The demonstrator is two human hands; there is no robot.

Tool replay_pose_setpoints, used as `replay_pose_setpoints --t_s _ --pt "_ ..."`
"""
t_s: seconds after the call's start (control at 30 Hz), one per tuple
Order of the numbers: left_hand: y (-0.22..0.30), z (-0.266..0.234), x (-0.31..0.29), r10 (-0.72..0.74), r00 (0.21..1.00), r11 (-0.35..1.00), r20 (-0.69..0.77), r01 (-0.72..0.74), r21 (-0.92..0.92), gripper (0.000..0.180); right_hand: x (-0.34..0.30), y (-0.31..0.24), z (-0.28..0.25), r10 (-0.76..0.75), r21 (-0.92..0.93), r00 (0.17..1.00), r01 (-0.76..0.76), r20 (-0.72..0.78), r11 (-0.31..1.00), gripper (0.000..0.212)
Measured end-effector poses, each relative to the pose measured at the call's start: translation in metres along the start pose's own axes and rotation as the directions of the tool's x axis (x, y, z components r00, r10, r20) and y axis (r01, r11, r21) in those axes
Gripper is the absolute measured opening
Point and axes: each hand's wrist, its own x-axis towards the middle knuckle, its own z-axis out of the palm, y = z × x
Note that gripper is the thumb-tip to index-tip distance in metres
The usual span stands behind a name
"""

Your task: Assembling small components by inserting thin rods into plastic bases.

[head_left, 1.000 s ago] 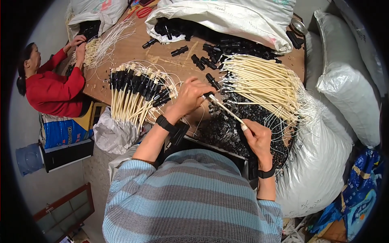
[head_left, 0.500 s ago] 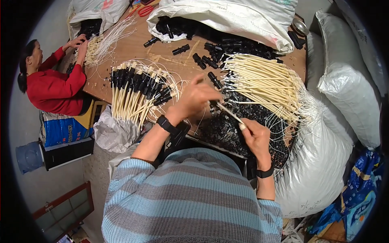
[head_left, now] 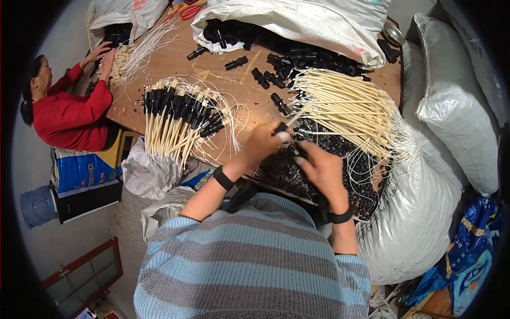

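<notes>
My left hand (head_left: 264,142) is closed over the pile of black scraps (head_left: 295,173). A black plastic fitting (head_left: 280,127) shows between its thumb and fingers, and a pale stick (head_left: 299,114) slants up to the right from it. My right hand (head_left: 323,169) is just to the right, thumb and fingers curled toward each other near a dark bit; whether it grips that bit is hard to make out. Beyond the hands lies a heap of cream sticks (head_left: 345,103) with white strings. To the left, a fan of sticks with black fittings (head_left: 183,109) rests at the table edge.
An open white sack (head_left: 297,16) spills black fittings across the far table (head_left: 212,69). Full white sacks (head_left: 451,101) stand on the right, and another (head_left: 414,223) leans near my right arm. A person in red (head_left: 74,117) works at the far left beside red scissors (head_left: 189,12).
My right hand has let go of the pale stick's near end and moved left, close to my left hand. The stick now points away up to the right from my left hand.
</notes>
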Motion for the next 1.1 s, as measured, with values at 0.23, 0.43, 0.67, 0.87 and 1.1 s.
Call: replay_pose_setpoints --t_s 0.23,0.43,0.67,0.87,1.1 --pt "0.007 -0.002 -0.003 0.084 0.995 0.98 0.047 -0.091 0.176 0.028 -0.001 -0.001 0.026 0.019 0.068 0.987 -0.008 -0.161 0.998 0.015" --pt "-0.008 -0.002 -0.003 0.462 0.886 0.78 -0.017 -0.397 0.484 0.037 0.003 -0.005 0.02 0.023 -0.055 0.969 -0.037 -0.245 0.998 0.013" --pt "0.0 0.001 -0.007 0.475 0.877 0.758 0.072 -0.449 0.474 0.039 0.006 -0.003 0.022 0.005 -0.044 0.968 -0.016 -0.249 0.999 0.012" --pt "0.003 0.003 -0.01 0.411 0.898 0.801 0.159 -0.438 0.409 0.039 0.006 -0.004 0.024 -0.007 0.071 0.984 0.02 -0.176 0.997 0.014" --pt "0.013 -0.003 -0.007 0.32 0.932 0.946 0.171 -0.324 -0.003 0.039 0.002 -0.004 0.024 -0.026 0.012 0.998 0.026 -0.057 1.0 0.013"
